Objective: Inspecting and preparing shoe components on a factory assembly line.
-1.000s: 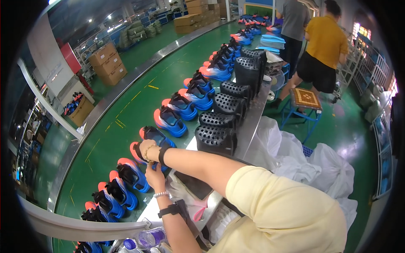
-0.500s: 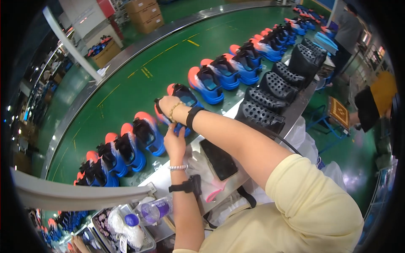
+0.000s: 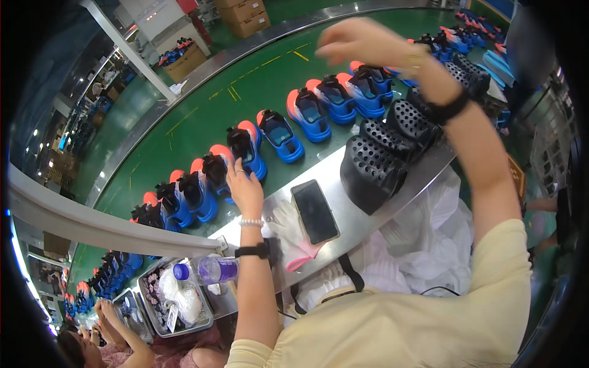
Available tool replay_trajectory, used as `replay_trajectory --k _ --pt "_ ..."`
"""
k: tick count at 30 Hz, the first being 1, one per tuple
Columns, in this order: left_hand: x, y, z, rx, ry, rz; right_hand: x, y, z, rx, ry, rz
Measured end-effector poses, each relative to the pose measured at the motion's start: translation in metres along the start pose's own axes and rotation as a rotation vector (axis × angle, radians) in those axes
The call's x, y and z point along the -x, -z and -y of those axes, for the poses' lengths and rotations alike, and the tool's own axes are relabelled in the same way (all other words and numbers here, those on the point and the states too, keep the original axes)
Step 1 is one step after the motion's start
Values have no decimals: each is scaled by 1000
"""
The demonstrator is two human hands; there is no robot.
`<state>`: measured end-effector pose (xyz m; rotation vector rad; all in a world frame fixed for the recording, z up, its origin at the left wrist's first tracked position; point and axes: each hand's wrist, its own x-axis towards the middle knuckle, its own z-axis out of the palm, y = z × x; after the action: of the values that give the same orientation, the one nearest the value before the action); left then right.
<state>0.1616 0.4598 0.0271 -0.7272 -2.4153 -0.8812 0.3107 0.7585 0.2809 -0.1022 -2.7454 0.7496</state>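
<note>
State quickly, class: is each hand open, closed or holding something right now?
Left hand: open, fingers at a blue-and-coral shoe; contact cannot be told.
Right hand: blurred, fingers loosely bent; appears open, nothing visible in it.

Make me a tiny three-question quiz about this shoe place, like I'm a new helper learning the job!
1. True or false: the person's bare left hand and bare right hand are touching each other.
2. What lies between the white glove with a pink cuff and the black clogs dotted with round holes?
a) a brown cardboard box
b) a flat black phone
c) a clear plastic bottle
3. Fill in: the blue-and-coral sneakers stand in a row on a ____ surface.

Key: 1. False; 2. b; 3. green
</note>
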Motion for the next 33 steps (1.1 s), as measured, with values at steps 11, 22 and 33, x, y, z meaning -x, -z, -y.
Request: replay_trajectory --k 11,22,33 --pt "-46 -49 -89 370 -200 178 275 147 -348 393 -666 -753" --pt "-86 -133 -43 82 -165 301 266 133 -326 240 -665 -576" --pt "-17 -64 -21 198 -20 337 150 109 -118 -40 -201 -571"
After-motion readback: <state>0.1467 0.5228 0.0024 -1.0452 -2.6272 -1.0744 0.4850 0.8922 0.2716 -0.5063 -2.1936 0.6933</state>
